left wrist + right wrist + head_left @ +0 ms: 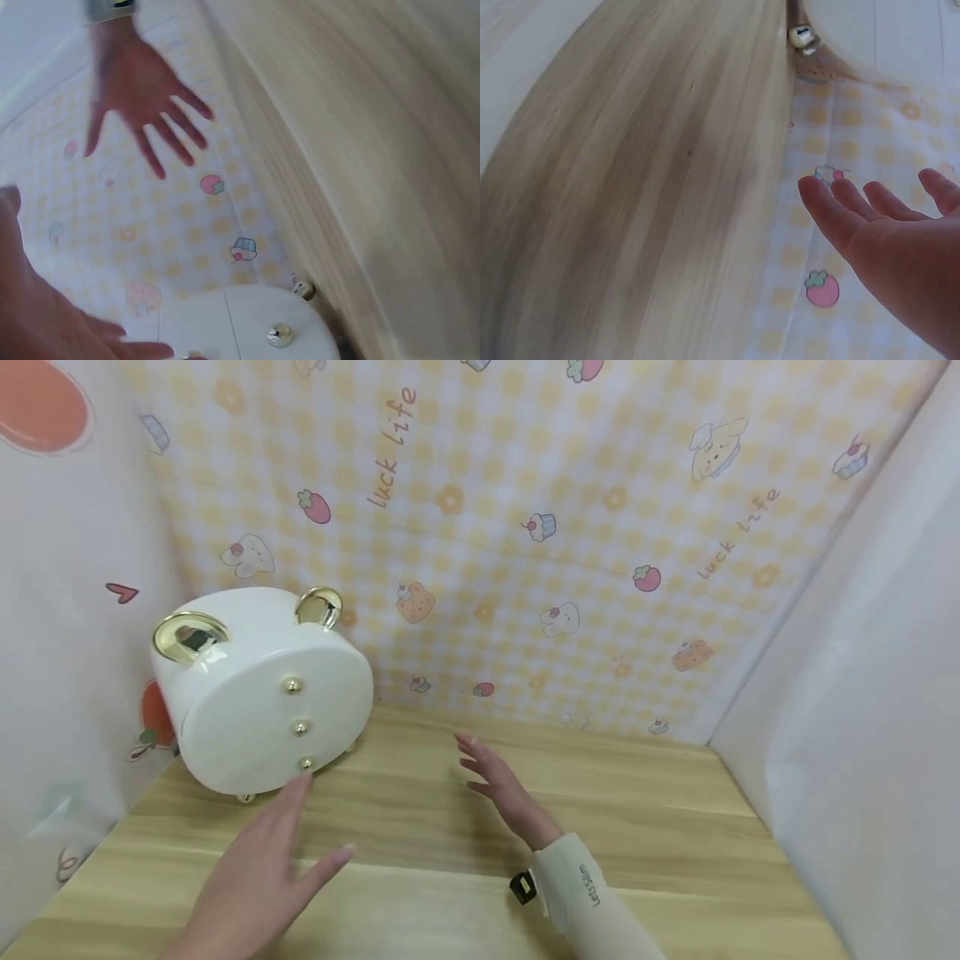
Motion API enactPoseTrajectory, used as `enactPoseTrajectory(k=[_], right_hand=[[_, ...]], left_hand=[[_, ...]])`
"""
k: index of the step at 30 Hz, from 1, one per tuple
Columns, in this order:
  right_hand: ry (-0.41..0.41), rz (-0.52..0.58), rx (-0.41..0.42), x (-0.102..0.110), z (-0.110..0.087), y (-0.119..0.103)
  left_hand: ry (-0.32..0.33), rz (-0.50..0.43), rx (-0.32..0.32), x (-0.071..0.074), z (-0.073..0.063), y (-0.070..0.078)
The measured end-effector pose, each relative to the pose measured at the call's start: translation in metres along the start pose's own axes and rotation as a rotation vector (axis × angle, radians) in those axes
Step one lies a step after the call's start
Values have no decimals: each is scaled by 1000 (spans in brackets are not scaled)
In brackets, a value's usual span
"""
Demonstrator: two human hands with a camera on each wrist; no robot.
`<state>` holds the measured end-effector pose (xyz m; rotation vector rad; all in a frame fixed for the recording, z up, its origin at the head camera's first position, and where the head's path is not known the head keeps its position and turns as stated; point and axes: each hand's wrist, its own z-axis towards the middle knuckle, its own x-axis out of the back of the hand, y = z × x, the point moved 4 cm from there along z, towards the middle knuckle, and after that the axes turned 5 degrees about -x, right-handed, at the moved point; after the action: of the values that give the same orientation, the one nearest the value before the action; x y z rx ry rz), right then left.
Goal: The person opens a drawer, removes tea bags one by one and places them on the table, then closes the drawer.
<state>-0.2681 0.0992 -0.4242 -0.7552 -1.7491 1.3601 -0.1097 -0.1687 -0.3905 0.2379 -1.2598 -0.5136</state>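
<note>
A white, rounded box (255, 718) with gold ear-like rings on top, gold knobs down its front and small gold feet stands at the left of the wooden table. My left hand (258, 864) is in front of it, fingers extended and thumb spread, holding nothing. Its fingertips overlap the box's lower edge in the head view; whether they touch cannot be told. To the right, my right hand (502, 789) hovers over the table with straight fingers and nothing in it. The left wrist view shows that right hand (146, 90) with its fingers spread.
The wooden table (420, 810) reaches back to a checkered cloth (487, 527) printed with strawberries and cupcakes. White sheets close off both sides, the right one (862, 693) along the table edge. A black device (522, 887) sits at my right wrist.
</note>
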Motion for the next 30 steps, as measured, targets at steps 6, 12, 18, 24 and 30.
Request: enactPoseTrajectory(k=[6,12,18,24,30], right_hand=[[-25,-18,11,-15,8,-9],[-45,-47,-4,-23,16,-21],[-68,-132,1,-29,25,-32],[-90,-158,3,-35,37,-35],[-108,-122,38,-56,53,-35]], left_hand=[[44,-142,221,4,-14,-21],[227,-396,329,10,-13,-33],[289,-551,293,15,-5,-47],[308,-650,351,13,7,-60],[280,-992,394,14,15,-78]])
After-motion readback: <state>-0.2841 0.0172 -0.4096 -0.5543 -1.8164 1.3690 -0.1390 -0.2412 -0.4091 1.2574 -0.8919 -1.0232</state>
